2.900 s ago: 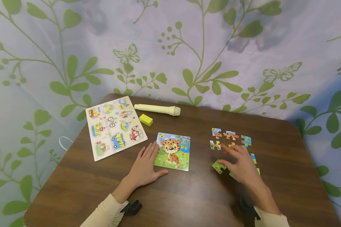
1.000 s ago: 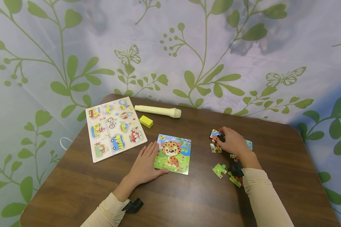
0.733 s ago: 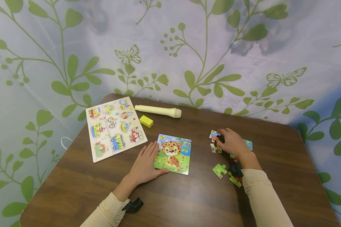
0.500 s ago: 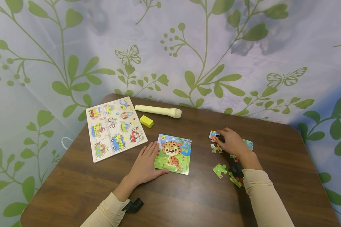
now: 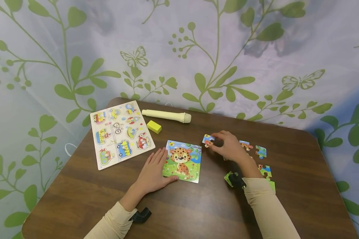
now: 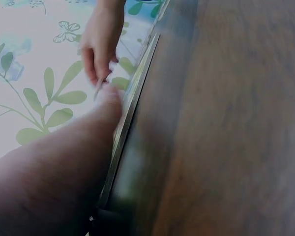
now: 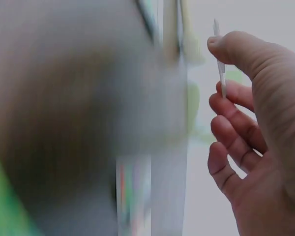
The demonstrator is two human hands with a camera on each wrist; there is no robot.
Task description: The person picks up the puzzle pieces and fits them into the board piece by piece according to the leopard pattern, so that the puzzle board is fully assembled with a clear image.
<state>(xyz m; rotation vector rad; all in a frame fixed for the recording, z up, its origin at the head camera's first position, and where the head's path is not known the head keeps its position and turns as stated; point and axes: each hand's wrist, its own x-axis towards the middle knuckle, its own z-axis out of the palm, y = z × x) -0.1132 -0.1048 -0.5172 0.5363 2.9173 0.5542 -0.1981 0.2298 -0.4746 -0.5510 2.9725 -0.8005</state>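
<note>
My left hand [image 5: 152, 173] lies flat with straight fingers along the left edge of a square leopard picture board [image 5: 182, 162]. Its thumb points toward the board's lower edge. Between thumb and fingertips, my right hand [image 5: 231, 146] pinches a jigsaw piece [image 5: 207, 140] with blue sky and an orange ear on it, just right of the board's upper corner. The right wrist view shows that jigsaw piece [image 7: 220, 64] edge-on, thin and pale, between thumb and fingers. Other jigsaw pieces [image 5: 261, 151] lie to the right, some hidden under the right hand and forearm.
A vehicle peg puzzle board [image 5: 122, 134] lies at the back left. Beside it are a yellow block [image 5: 154, 126] and a cream toy microphone [image 5: 166, 115]. The brown table [image 5: 197, 209] ends at a wall covering with printed leaves [image 5: 155, 49].
The right hand reached in among the loose pieces, pinched the upper-left one and carried it left toward the leopard board. The left hand has stayed in place.
</note>
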